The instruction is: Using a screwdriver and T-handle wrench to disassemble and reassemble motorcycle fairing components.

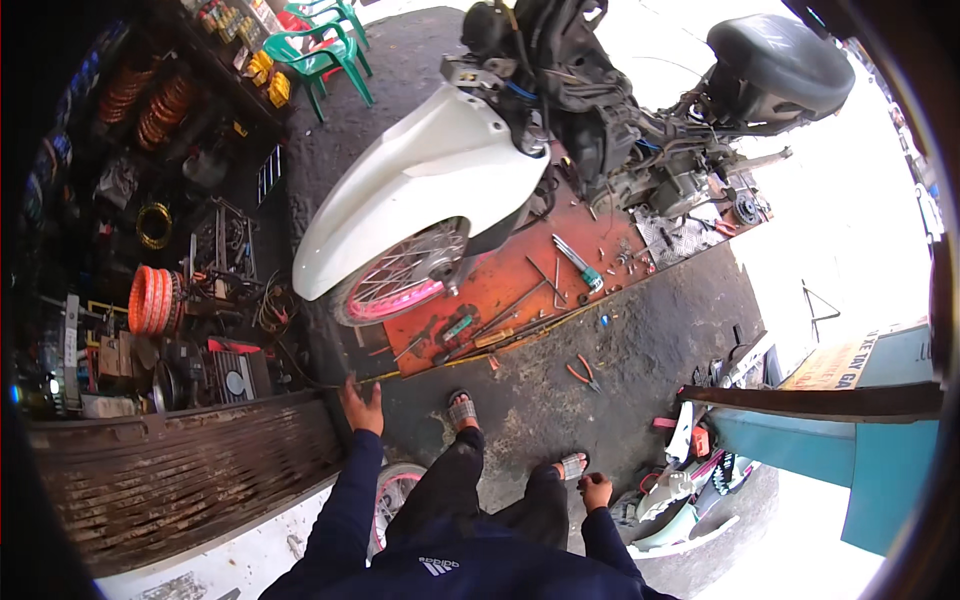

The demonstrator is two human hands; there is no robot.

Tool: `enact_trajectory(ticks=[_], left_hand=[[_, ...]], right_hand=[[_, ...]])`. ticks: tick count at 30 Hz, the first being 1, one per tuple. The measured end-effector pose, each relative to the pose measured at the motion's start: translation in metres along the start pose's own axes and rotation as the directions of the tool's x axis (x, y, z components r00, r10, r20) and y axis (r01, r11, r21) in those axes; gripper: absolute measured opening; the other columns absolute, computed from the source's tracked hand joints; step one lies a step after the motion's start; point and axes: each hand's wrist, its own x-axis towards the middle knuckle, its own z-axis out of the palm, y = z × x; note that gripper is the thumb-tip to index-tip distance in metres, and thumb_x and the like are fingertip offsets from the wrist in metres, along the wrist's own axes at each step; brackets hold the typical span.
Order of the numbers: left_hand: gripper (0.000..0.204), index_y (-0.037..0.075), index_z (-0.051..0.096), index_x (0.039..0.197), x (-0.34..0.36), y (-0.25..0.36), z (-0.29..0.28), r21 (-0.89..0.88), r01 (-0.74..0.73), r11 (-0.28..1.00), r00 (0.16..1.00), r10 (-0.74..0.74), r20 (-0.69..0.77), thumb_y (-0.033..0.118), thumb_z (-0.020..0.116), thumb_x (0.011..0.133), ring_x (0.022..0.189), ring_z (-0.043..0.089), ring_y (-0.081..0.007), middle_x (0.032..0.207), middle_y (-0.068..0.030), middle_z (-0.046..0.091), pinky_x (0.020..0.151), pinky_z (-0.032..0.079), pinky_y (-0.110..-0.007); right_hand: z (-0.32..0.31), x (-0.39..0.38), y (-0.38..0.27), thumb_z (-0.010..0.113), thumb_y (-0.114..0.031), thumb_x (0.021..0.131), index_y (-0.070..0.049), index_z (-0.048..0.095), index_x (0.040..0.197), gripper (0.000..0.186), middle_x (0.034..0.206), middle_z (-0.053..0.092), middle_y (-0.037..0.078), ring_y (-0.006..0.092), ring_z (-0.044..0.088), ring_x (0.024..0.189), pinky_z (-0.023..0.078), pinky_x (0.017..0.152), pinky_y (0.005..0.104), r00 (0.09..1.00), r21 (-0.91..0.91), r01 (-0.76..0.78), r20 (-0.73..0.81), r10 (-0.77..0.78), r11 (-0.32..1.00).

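My left hand (360, 408) is held out with its fingers apart and nothing in it, above the floor beside the slatted brown bench. Close to my right leg is my right hand (596, 490), its fingers curled in; whether anything small is inside them is hidden. Ahead stands a partly stripped motorbike with a white front fender (410, 190), a pink-rimmed front wheel (405, 280) and a black seat (780, 65). It is on an orange mat (520, 265) strewn with wrenches, rods and a bundle of hex keys (578, 262). Neither hand touches the bike.
Orange-handled pliers (584, 374) lie on the floor ahead of my feet. At left are the slatted bench (190, 475), orange rings (155, 300) and crowded shelves. Loose plastic body parts (680, 520) lie at right, near a blue panel (800, 440). Green chairs (315, 55) stand behind.
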Motion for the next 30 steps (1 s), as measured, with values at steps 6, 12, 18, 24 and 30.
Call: enact_trajectory(ticks=[6,12,18,24,30], left_hand=[[0.064,-0.004,0.037,0.128,0.146,0.040,-0.008,0.230,-0.489,0.841,0.847,0.521,-0.104,0.033,0.064,0.084,0.116,0.043,-0.0425,0.128,-0.0262,0.042,0.098,0.033,-0.050],[0.048,-0.001,0.042,0.123,0.190,0.035,-0.010,0.191,-0.518,0.834,0.843,0.535,-0.048,0.017,0.062,0.083,0.114,0.044,-0.0421,0.124,-0.0249,0.046,0.095,0.036,-0.049],[0.036,-0.002,0.047,0.116,0.224,0.041,0.009,0.026,-0.442,0.897,0.891,0.442,-0.100,0.007,0.059,0.083,0.107,0.046,-0.0436,0.113,-0.0241,0.050,0.086,0.039,-0.047],[0.036,-0.004,0.049,0.119,0.239,0.039,0.014,0.048,-0.514,0.856,0.846,0.516,-0.131,0.015,0.055,0.089,0.106,0.048,-0.0444,0.116,-0.0257,0.051,0.089,0.040,-0.047],[0.031,-0.005,0.050,0.113,0.237,0.048,0.006,0.029,-0.473,0.881,0.879,0.474,-0.053,0.010,0.056,0.087,0.102,0.049,-0.0445,0.114,-0.0256,0.051,0.086,0.040,-0.047]], right_hand=[[0.108,-0.018,-0.125,0.063,-0.017,0.080,0.004,0.067,0.087,0.022,0.075,0.068,0.013,0.0180,0.065,0.068,0.050,0.065,0.0313,0.954,-0.120,0.296,0.082,-0.288,0.947],[0.212,-0.028,-0.227,0.064,-0.021,0.080,0.000,0.062,0.100,0.030,0.082,0.067,0.016,0.0274,0.066,0.077,0.050,0.070,0.0356,0.823,-0.211,0.553,0.290,-0.489,0.806],[0.358,0.024,-0.277,0.067,-0.027,0.076,-0.006,0.041,0.128,0.062,0.097,0.064,0.019,0.0336,0.062,0.095,0.049,0.080,0.0415,0.664,-0.360,0.721,0.602,-0.443,0.591],[0.425,0.055,-0.291,0.066,-0.028,0.078,-0.016,0.038,0.134,0.065,0.095,0.065,0.016,0.0274,0.064,0.093,0.051,0.072,0.0435,0.749,-0.711,0.662,0.622,-0.228,0.235],[0.403,0.057,-0.307,0.049,-0.014,0.085,-0.014,0.055,0.108,0.024,0.081,0.067,0.008,0.0254,0.067,0.076,0.052,0.060,0.0407,0.573,-0.617,0.786,0.697,-0.432,0.046]])
